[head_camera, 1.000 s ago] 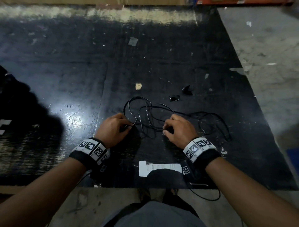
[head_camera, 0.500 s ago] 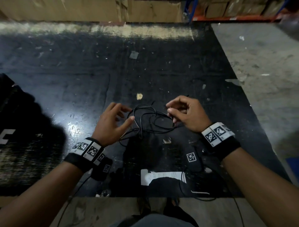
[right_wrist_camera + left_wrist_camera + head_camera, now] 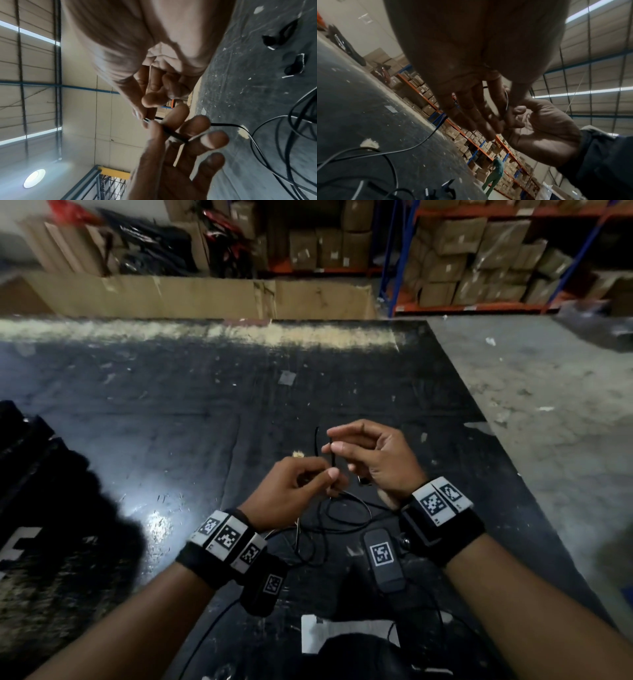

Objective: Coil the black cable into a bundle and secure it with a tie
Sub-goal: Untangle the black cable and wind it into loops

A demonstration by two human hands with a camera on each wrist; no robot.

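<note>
Nearest the person, a white paper slip [image 3: 346, 633] lies on the dark mat [image 3: 171, 419]. Just beyond it, the loose loops of the black cable [image 3: 346, 510] sprawl on the mat below the two wrists, uncoiled.

Above those loops both hands are raised and almost touching. The left hand [image 3: 294, 491] pinches the cable between thumb and forefinger, its other fingers curled under. The right hand [image 3: 373, 457] pinches the same strand a little farther on, between thumb and fingertip, with the remaining fingers loosely spread. The short held stretch runs roughly upright between the two pinches — its free end pokes up just left of the right hand, while the slack drops down and toward the person. In the right wrist view the strand [image 3: 173, 134] crosses the left hand's fingers before trailing off to the mat.

So the first loop looks not yet formed, and the length to gather lies below and nearer than both hands; the left hand is the closer to it.

Two small black pieces [image 3: 295, 65], perhaps the ties, lie on the mat beyond the cable. Open mat stretches left and far, to flattened cardboard [image 3: 205, 294] at its far edge, with bare concrete floor [image 3: 548, 405] on the right.
</note>
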